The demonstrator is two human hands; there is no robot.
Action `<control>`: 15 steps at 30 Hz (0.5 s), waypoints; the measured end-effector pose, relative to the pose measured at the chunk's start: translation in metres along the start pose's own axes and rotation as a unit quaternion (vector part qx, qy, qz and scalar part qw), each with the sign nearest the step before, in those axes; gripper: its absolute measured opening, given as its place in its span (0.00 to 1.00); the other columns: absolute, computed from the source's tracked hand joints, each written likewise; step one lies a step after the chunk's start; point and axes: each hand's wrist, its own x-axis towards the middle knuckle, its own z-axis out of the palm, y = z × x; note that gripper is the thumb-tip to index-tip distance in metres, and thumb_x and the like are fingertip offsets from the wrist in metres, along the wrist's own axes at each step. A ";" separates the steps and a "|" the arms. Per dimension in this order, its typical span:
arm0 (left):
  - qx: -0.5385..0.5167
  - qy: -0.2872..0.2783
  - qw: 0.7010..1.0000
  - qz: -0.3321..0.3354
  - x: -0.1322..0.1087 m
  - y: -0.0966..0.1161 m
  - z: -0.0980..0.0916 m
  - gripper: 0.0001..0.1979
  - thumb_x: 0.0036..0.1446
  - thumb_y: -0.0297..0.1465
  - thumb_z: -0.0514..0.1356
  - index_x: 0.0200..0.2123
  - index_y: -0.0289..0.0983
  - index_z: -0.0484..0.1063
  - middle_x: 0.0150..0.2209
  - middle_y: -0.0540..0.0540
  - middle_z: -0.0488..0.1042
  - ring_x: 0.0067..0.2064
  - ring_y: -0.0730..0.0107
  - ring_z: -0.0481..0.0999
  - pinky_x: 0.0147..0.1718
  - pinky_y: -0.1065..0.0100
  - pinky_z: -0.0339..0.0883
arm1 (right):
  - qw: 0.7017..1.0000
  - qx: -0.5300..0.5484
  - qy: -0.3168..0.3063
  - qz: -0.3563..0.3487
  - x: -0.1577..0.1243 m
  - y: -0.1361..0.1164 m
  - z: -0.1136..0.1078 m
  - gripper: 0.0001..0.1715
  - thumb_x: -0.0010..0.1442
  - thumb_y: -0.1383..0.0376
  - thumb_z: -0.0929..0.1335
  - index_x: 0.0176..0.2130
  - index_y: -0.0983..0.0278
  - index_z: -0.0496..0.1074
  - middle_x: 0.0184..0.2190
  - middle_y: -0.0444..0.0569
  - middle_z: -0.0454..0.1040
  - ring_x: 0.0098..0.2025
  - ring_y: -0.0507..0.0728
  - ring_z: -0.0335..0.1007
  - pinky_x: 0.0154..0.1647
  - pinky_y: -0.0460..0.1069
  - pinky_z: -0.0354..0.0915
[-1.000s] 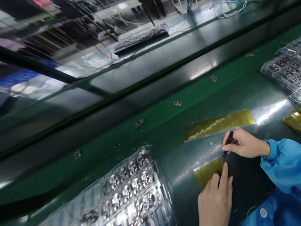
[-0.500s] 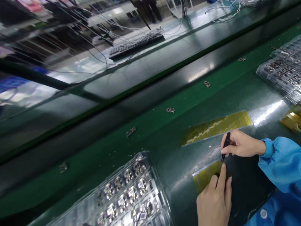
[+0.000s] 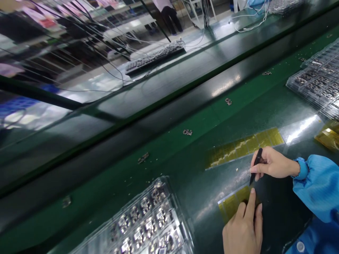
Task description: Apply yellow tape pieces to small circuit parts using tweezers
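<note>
My right hand (image 3: 270,164) pinches a pair of black tweezers (image 3: 256,164), whose tip points down at the edge of a short sheet of yellow film pieces (image 3: 230,204). Below it, my left hand (image 3: 242,229) lies palm down with fingers stretched out, its index fingertip on that sheet near the tweezer tip. The left hand covers part of the sheet. Just beyond both hands is a longer strip of yellow film pieces (image 3: 246,143), partly bare at its right end. Whether the tweezers hold a film piece is too small to tell.
To the left is a clear tray of small metal parts (image 3: 148,225); stacked clear trays (image 3: 317,79) stand at right beside yellow film (image 3: 329,135). Single small parts (image 3: 187,132) lie along a green belt (image 3: 164,148). A dark rail (image 3: 159,102) runs behind it.
The parts on the green belt have shifted left past the table. The tweezer tip has lifted slightly from my left fingertip. My left hand stays on the sheet; the whole view has tilted a little.
</note>
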 end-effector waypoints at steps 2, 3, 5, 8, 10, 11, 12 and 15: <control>-0.039 -0.037 0.998 -0.015 0.000 -0.001 -0.008 0.21 0.59 0.32 0.51 0.56 0.39 0.64 0.30 0.45 0.74 0.27 0.66 0.75 0.23 0.69 0.62 | 1.000 0.013 0.012 -0.001 0.000 -0.002 -0.002 0.16 0.47 0.58 0.72 0.27 0.67 0.67 0.16 0.42 0.71 0.21 0.52 0.72 0.23 0.45 0.68; -0.067 -0.065 0.995 -0.020 0.002 -0.004 -0.015 0.21 0.58 0.32 0.51 0.55 0.39 0.65 0.30 0.45 0.75 0.27 0.66 0.75 0.23 0.69 0.62 | 1.000 0.018 0.018 -0.001 -0.001 -0.004 -0.003 0.16 0.48 0.57 0.72 0.27 0.67 0.67 0.16 0.43 0.72 0.21 0.52 0.72 0.23 0.45 0.68; -0.126 -0.107 0.986 -0.038 0.016 -0.016 -0.031 0.21 0.56 0.35 0.54 0.53 0.40 0.68 0.29 0.46 0.76 0.26 0.67 0.74 0.24 0.70 0.62 | 0.999 0.029 0.027 -0.003 -0.003 -0.006 -0.005 0.16 0.48 0.57 0.72 0.28 0.67 0.67 0.17 0.45 0.73 0.21 0.52 0.72 0.23 0.45 0.68; -0.195 -0.054 0.970 -0.138 0.064 -0.057 -0.056 0.17 0.50 0.40 0.59 0.42 0.40 0.76 0.26 0.48 0.76 0.25 0.68 0.73 0.27 0.70 0.64 | 0.999 0.038 0.027 -0.017 -0.003 -0.005 -0.008 0.15 0.50 0.58 0.71 0.28 0.68 0.68 0.18 0.47 0.75 0.21 0.52 0.72 0.23 0.45 0.68; -0.231 0.039 0.935 -0.267 0.105 -0.097 -0.068 0.17 0.41 0.41 0.65 0.34 0.39 0.78 0.23 0.49 0.74 0.26 0.68 0.73 0.29 0.69 0.66 | 0.998 0.046 0.021 -0.028 -0.002 -0.003 -0.007 0.13 0.51 0.59 0.70 0.28 0.68 0.68 0.18 0.47 0.74 0.21 0.51 0.72 0.23 0.45 0.67; -0.225 0.072 0.924 -0.302 0.125 -0.118 -0.072 0.17 0.40 0.41 0.65 0.33 0.37 0.77 0.23 0.48 0.75 0.27 0.67 0.73 0.29 0.69 0.67 | 0.998 0.053 0.019 -0.032 -0.001 -0.002 -0.005 0.13 0.51 0.60 0.70 0.28 0.68 0.68 0.18 0.46 0.74 0.21 0.51 0.72 0.22 0.44 0.67; -0.219 0.095 0.915 -0.324 0.144 -0.137 -0.076 0.18 0.42 0.41 0.64 0.34 0.35 0.76 0.25 0.46 0.75 0.28 0.66 0.74 0.28 0.69 0.67 | 0.997 0.061 0.018 -0.036 -0.001 -0.001 -0.003 0.13 0.50 0.60 0.70 0.27 0.68 0.68 0.17 0.45 0.73 0.20 0.51 0.71 0.22 0.44 0.67; -0.219 0.139 0.890 -0.375 0.188 -0.181 -0.082 0.22 0.44 0.44 0.61 0.35 0.30 0.74 0.28 0.41 0.76 0.27 0.64 0.75 0.24 0.66 0.70 | 0.995 0.093 0.019 -0.031 0.003 -0.003 0.004 0.11 0.47 0.64 0.71 0.26 0.68 0.67 0.14 0.41 0.70 0.19 0.51 0.71 0.19 0.42 0.65</control>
